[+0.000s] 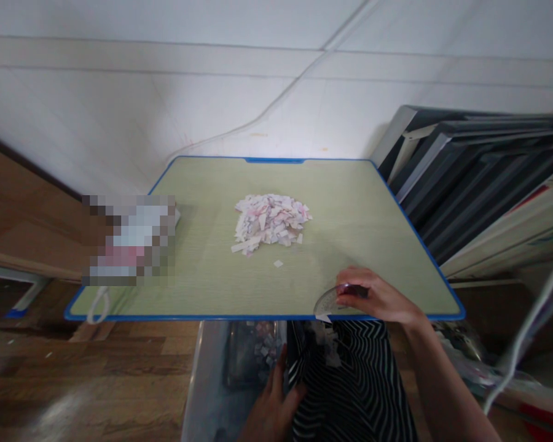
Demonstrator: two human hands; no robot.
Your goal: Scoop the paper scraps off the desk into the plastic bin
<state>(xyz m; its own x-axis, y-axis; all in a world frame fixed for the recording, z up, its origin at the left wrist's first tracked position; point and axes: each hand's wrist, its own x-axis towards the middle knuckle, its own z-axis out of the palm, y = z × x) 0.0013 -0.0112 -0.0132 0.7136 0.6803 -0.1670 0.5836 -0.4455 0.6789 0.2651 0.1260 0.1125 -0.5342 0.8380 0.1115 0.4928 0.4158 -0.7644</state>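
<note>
My right hand (362, 291) is closed on a thin, curved, see-through piece with a dark reddish part (350, 290), near the table's front edge; its exact kind does not show. A white paper scrap (323, 318) lies against its lower end. Below, several blurred scraps (330, 350) show over the black-and-white striped cloth on my lap (364, 380). My left hand (274, 402) is under the table level, thumb and fingers apart, at the right side of a clear plastic bin (207, 380) with paper scraps in it. A heap of torn paper scraps (271, 220) sits mid-table.
The pale green table (203, 282) has a blue rim. A blurred-out item with a white loop (99, 306) rests at its left edge. Dark framed panels (470, 147) lean at the right; a cardboard box (32, 215) stands left. A white cable (276, 110) runs along the wall.
</note>
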